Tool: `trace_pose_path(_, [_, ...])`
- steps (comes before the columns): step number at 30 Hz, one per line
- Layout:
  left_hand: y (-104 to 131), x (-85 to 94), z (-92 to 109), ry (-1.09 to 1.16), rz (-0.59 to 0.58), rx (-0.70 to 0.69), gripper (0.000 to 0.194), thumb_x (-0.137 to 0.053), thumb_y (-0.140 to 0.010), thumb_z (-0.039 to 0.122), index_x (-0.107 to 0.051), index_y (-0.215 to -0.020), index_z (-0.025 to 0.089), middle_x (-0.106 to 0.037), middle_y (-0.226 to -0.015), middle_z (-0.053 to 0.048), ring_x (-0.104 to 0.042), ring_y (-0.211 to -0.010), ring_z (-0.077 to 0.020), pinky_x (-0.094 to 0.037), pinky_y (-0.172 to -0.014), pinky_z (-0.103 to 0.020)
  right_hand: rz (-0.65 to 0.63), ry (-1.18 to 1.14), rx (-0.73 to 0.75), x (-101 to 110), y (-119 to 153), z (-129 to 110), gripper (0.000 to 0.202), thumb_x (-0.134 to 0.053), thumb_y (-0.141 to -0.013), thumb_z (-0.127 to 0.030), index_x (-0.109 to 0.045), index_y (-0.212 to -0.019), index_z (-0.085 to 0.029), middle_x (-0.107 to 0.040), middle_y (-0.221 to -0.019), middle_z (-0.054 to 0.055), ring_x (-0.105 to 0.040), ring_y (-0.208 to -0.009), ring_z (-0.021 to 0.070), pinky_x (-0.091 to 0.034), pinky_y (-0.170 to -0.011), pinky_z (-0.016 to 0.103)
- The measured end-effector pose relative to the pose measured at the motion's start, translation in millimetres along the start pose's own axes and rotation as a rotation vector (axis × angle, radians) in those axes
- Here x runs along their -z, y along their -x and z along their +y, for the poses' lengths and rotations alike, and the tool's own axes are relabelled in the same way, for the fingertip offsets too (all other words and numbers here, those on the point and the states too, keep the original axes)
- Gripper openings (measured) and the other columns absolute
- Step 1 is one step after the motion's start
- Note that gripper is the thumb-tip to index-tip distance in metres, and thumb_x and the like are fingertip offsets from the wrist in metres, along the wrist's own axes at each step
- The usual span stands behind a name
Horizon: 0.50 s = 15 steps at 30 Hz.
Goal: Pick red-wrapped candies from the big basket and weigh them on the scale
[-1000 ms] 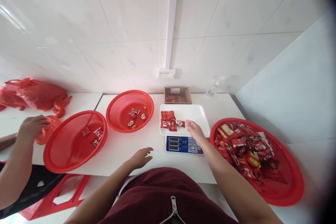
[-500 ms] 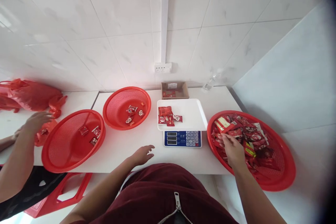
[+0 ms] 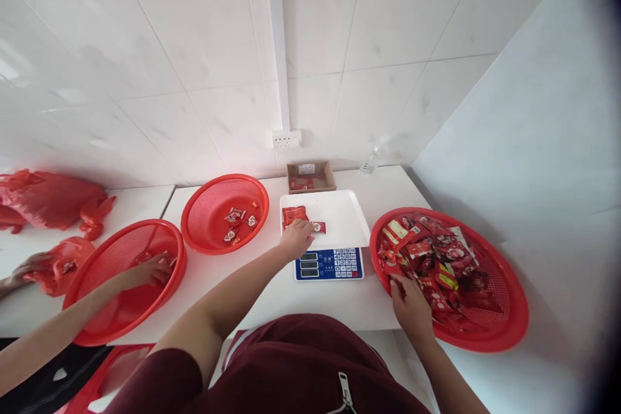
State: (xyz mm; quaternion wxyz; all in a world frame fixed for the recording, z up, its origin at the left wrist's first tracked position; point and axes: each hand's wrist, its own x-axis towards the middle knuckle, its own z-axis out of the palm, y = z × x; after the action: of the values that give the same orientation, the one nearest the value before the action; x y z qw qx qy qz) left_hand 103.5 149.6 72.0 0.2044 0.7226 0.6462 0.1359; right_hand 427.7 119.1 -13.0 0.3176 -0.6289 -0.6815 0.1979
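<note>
My left hand (image 3: 297, 239) reaches over the white scale tray (image 3: 342, 217), its fingers bent down on the red packets (image 3: 294, 213) at the tray's left side; what lies under the fingertips is hidden. Below the tray shows the scale's blue keypad panel (image 3: 328, 265). My right hand (image 3: 411, 306) is at the near left rim of the big red basket (image 3: 517, 310), thumb apart from the fingers, close to the heaped red packets (image 3: 456, 252). No packet can be made out in it.
Two red baskets with several packets stand to the left, one farther back (image 3: 194, 197), one nearer (image 3: 72, 317). Another person's hand (image 3: 150, 272) is in the nearer one, the other on a red bag (image 3: 68, 262). Behind the tray are a cardboard box (image 3: 331, 176) and a clear bottle (image 3: 371, 160).
My left hand has moved from the table's front edge up onto the tray's packets. My right hand has drawn back toward the basket's near rim. The other person's hand has entered the near left basket.
</note>
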Motion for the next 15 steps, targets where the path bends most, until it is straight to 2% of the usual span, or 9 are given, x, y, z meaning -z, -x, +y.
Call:
trace_pose_path(4, [-41,-13.8,13,-0.065,-0.065,-0.013,0.024,-0.054,-0.08,0.013,-0.06,-0.103,0.018,-0.061,-0.112,-0.012,-0.047,-0.114,-0.0276,-0.034,-0.1,-0.043,0.002,-0.001,0.048,-5,2,5,0.032,-0.04,-0.082,-0.041,-0.063,-0.093,-0.02,-0.069,-0.096,0.013,-0.062,-0.093,0.0246,-0.049,-0.087,0.042])
trace_pose_path(7, [-54,-18.4,16,-0.11,-0.101,-0.001,0.026,-0.055,-0.076,0.007,-0.061,-0.1,0.016,-0.063,-0.106,-0.013,-0.049,-0.111,-0.0281,-0.033,-0.099,-0.043,0.005,0.001,0.073,-7,1,8,0.033,-0.04,-0.082,-0.041,-0.063,-0.094,-0.02,-0.069,-0.097,0.012,-0.063,-0.094,0.0246,-0.049,-0.088,0.042])
trace_pose_path(11, [-52,-11.3,14,-0.131,-0.086,0.016,0.027,-0.055,-0.077,0.01,-0.06,-0.102,0.017,-0.061,-0.109,-0.013,-0.048,-0.113,-0.0273,-0.033,-0.1,-0.041,0.003,0.003,0.069,-8,1,10,0.034,-0.04,-0.083,-0.041,-0.062,-0.096,-0.019,-0.069,-0.099,0.013,-0.063,-0.095,0.0247,-0.049,-0.088,0.042])
trace_pose_path(15, [-39,3.7,1,-0.12,-0.031,0.086,0.035,-0.057,-0.076,0.015,-0.057,-0.111,0.017,-0.058,-0.117,-0.013,-0.044,-0.118,-0.0298,-0.031,-0.102,-0.043,-0.019,0.014,0.059,-8,1,7,0.035,-0.038,-0.083,-0.04,-0.063,-0.096,-0.019,-0.069,-0.098,0.013,-0.063,-0.094,0.0248,-0.049,-0.087,0.042])
